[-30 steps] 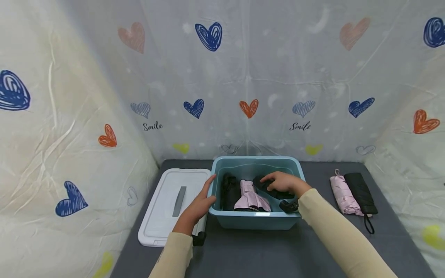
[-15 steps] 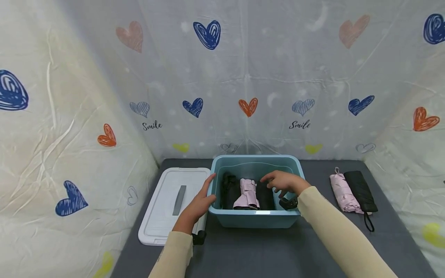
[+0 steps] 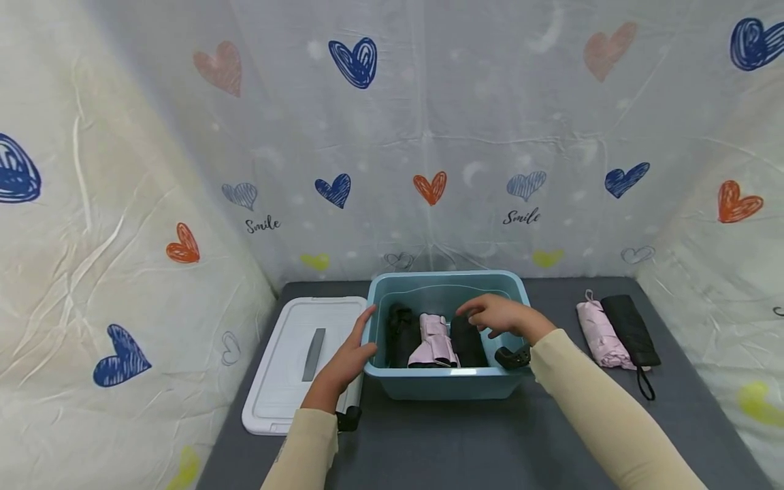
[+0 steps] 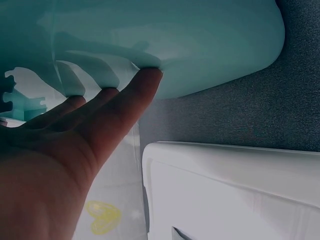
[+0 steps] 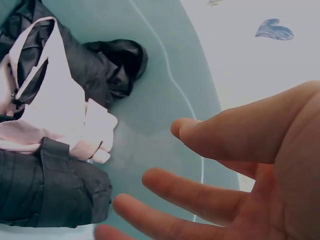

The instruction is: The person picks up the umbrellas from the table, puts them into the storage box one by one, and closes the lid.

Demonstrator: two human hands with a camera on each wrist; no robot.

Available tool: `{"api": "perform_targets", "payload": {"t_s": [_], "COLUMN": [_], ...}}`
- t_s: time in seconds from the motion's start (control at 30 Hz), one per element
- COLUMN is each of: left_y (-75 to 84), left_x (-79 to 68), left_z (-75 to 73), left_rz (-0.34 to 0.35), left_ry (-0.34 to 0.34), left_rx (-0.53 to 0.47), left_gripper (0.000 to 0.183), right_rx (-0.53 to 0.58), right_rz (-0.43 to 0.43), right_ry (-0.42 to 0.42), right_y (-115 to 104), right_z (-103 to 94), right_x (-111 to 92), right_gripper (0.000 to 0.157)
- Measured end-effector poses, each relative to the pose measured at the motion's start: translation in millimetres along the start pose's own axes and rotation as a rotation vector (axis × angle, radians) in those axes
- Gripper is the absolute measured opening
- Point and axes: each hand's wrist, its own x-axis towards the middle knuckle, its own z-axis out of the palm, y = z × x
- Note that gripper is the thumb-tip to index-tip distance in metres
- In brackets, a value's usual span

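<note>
A light blue plastic bin [image 3: 435, 373] stands at the table's back middle. Inside, side by side, lie a black rolled fabric bundle [image 3: 403, 344], a pink one [image 3: 433, 344] and another black one [image 3: 468, 346] with a strap round it, which look like folded umbrellas. My left hand [image 3: 343, 364] rests its straight fingertips against the bin's outer left wall, as the left wrist view shows. Over the bin's right part hovers my right hand [image 3: 502, 316], fingers spread and slightly bent, holding nothing; the right wrist view shows its fingertips apart from the strapped black bundle [image 5: 55, 190].
A white lid [image 3: 275, 388] with a grey handle [image 3: 314, 355] lies flat left of the bin. To the right are a rolled pink umbrella [image 3: 603, 333] and a black one [image 3: 631, 330] with a wrist loop. Heart-printed curtains [image 3: 392, 136] close off the back and sides.
A second ago my right hand held the right black bundle slanted in the bin. It has let go, and the bundle now lies beside the pink one. The left hand stays put.
</note>
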Motion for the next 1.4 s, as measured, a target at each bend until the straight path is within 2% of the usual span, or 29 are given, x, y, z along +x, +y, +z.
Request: {"api": "perform_targets", "payload": {"t_s": [0.27, 0.5, 0.63, 0.73, 0.97, 1.13, 1.4], "left_y": [-2.4, 27.8, 31.0, 27.2, 2.8, 2.0, 2.8], "left_x": [2.0, -17.4, -19.3, -15.3, 1.5, 3.7, 0.0], "left_z": [0.9, -4.6, -5.0, -4.5, -0.4, 0.1, 1.5], "left_rz": [0.009, -0.028, -0.019, -0.009, 0.000, 0.004, -0.027], "left_ry": [0.008, -0.070, -0.074, -0.067, -0.034, -0.020, -0.001], "left_rx": [0.021, -0.009, -0.002, -0.001, 0.013, 0.019, 0.020], "left_gripper": [0.078, 0.080, 0.079, 0.079, 0.080, 0.079, 0.079], "right_rx": [-0.052, -0.004, 0.012, 0.013, 0.066, 0.142, 0.158], "right_rz": [-0.120, -0.154, -0.174, -0.192, -0.225, -0.214, -0.172], "right_ry": [0.054, 0.063, 0.094, 0.124, 0.181, 0.212, 0.315], "right_y": [4.6, 10.7, 13.7, 17.1, 27.7, 35.1, 58.4], "right_z": [-7.6, -12.4, -18.3, -24.2, -39.1, -51.3, -64.6], "right_x": [-14.7, -29.2, -38.7, -44.8, -61.0, -73.4, -88.0], "right_gripper": [0.037, 0.037, 0.037, 0.038, 0.040, 0.042, 0.052]}}
